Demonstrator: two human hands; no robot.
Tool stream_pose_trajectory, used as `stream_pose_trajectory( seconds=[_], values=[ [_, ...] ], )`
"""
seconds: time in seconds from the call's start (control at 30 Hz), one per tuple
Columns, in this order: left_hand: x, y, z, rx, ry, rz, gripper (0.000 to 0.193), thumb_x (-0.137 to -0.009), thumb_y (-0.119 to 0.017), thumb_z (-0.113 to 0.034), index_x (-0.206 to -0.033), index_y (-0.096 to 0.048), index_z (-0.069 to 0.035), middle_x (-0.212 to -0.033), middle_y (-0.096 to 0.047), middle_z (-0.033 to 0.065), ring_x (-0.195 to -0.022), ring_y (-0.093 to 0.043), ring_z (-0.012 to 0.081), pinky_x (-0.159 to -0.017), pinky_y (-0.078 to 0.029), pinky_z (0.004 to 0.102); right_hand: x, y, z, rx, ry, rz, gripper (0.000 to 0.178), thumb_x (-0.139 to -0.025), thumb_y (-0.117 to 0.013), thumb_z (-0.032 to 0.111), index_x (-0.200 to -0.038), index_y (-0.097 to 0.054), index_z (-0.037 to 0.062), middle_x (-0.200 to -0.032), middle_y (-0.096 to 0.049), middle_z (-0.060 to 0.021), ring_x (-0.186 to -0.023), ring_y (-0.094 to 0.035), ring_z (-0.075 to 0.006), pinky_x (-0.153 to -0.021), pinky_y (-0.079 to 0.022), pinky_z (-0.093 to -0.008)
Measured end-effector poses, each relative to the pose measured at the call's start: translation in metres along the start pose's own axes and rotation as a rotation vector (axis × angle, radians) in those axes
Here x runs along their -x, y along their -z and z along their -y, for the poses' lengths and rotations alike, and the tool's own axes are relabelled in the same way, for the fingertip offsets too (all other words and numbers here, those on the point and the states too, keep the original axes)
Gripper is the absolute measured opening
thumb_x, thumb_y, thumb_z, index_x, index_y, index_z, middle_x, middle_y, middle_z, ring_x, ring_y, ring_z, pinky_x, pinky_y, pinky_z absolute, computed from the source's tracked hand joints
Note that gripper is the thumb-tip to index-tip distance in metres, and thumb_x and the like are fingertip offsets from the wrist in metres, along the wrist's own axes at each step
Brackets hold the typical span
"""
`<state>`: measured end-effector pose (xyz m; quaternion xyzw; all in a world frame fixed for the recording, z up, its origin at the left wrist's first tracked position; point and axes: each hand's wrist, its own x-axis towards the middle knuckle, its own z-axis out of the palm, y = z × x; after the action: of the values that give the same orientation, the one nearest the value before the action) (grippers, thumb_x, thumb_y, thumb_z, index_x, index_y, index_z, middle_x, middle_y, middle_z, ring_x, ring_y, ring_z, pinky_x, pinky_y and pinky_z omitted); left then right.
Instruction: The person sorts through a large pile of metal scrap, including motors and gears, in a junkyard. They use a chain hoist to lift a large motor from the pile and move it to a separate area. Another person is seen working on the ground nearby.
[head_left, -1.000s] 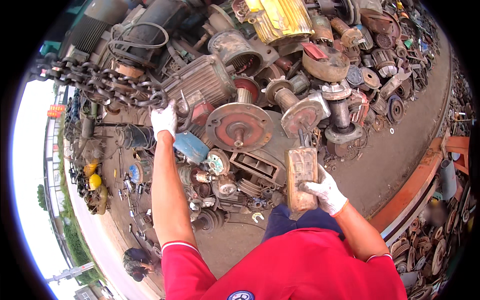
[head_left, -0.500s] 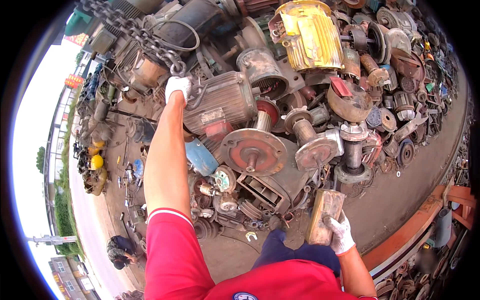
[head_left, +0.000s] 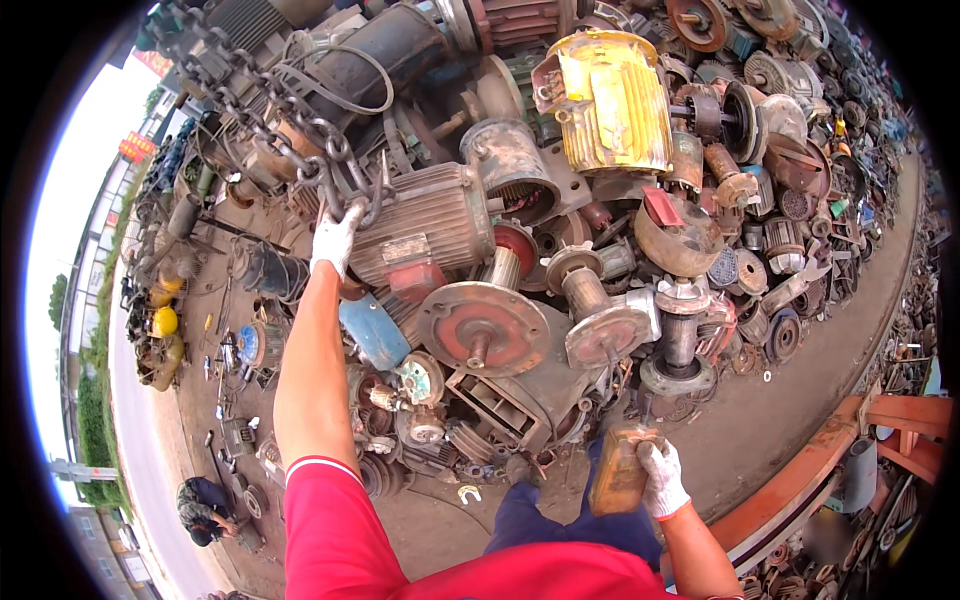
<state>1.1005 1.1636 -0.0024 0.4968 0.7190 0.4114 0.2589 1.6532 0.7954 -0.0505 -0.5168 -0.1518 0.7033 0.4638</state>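
Note:
My left hand (head_left: pixel 335 240), in a white glove, is closed around the lower end of a heavy steel chain (head_left: pixel 285 110). Beside its fingers a metal hook (head_left: pixel 378 196) rests against a grey finned electric motor (head_left: pixel 430 215). Some of the link under the glove is hidden. Low on the right, my gloved right hand (head_left: pixel 662 480) grips a grimy brown box-shaped block (head_left: pixel 622 470) by its side, in front of my legs. Below the hooked motor sits a round reddish flange (head_left: pixel 485 330) with a shaft in its middle.
Scrap motors and rotors are heaped ahead, among them a yellow motor (head_left: pixel 612 105) and a blue cylinder (head_left: pixel 374 330). An orange metal beam (head_left: pixel 790 490) runs along the right. Another person (head_left: pixel 208 510) crouches at the lower left. Loose parts litter the ground.
My left hand has come down with the chain's end, and more links now show above it. My right hand and the block have shifted slightly left and tilted. The view has shifted a little.

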Motion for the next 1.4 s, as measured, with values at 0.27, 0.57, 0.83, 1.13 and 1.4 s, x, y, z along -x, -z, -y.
stream_pose_trajectory(
  seconds=[0.27, 0.57, 0.83, 1.13, 1.4],
  values=[
    [0.070, -0.012, 0.024, -0.745, -0.060, 0.063, 0.098, -0.075, -0.085, -0.046, -0.156, -0.044, -0.009, -0.162, -0.037, 0.0206, -0.148, -0.040, 0.0376, -0.122, -0.036, 0.0432, 0.015, -0.003, -0.019, 0.060, -0.086, 0.006, 0.034, -0.092, -0.079, 0.027, -0.115, -0.066, 0.0054, -0.108, -0.070, -0.0045, -0.096, -0.068, -0.0174, -0.088, -0.058, -0.0370],
    [0.053, 0.024, -0.018, -0.772, -0.085, 0.093, 0.095, -0.075, -0.081, -0.056, -0.152, -0.049, -0.010, -0.150, -0.053, 0.0239, -0.142, -0.047, 0.0393, -0.116, -0.041, 0.0446, 0.017, -0.016, -0.022, 0.083, -0.094, 0.067, 0.033, -0.096, -0.076, 0.028, -0.116, -0.067, 0.0041, -0.109, -0.071, -0.0052, -0.096, -0.068, -0.0171, -0.088, -0.058, -0.0362],
    [0.026, 0.045, -0.013, -0.820, -0.088, -0.015, 0.099, -0.075, -0.079, -0.063, -0.152, -0.049, -0.008, -0.151, -0.048, 0.0246, -0.138, -0.050, 0.0394, -0.115, -0.043, 0.0443, 0.018, -0.017, -0.029, 0.106, -0.129, 0.099, 0.037, -0.098, -0.072, 0.027, -0.124, -0.066, 0.0017, -0.113, -0.071, -0.0054, -0.101, -0.066, -0.0146, -0.093, -0.055, -0.0334],
    [-0.005, 0.055, -0.064, -1.110, -0.071, -0.106, 0.096, -0.080, -0.070, -0.071, -0.150, -0.051, -0.008, -0.147, -0.050, 0.0268, -0.133, -0.054, 0.0424, -0.111, -0.046, 0.0474, 0.006, -0.023, -0.046, 0.000, -0.203, 0.075, 0.040, -0.099, -0.072, 0.030, -0.127, -0.064, 0.0027, -0.117, -0.069, -0.0060, -0.105, -0.066, -0.0168, -0.095, -0.055, -0.0363],
    [0.000, 0.136, -0.059, -1.069, -0.316, -0.256, 0.062, -0.093, -0.064, -0.058, -0.134, -0.067, -0.012, -0.132, -0.064, 0.0188, -0.121, -0.062, 0.0361, -0.106, -0.047, 0.0463, -0.006, -0.047, -0.033, -0.318, -0.358, 0.106, 0.057, -0.099, -0.071, 0.041, -0.141, -0.055, 0.0070, -0.128, -0.068, -0.0099, -0.113, -0.068, -0.0274, -0.101, -0.055, -0.0466]
  ],
)
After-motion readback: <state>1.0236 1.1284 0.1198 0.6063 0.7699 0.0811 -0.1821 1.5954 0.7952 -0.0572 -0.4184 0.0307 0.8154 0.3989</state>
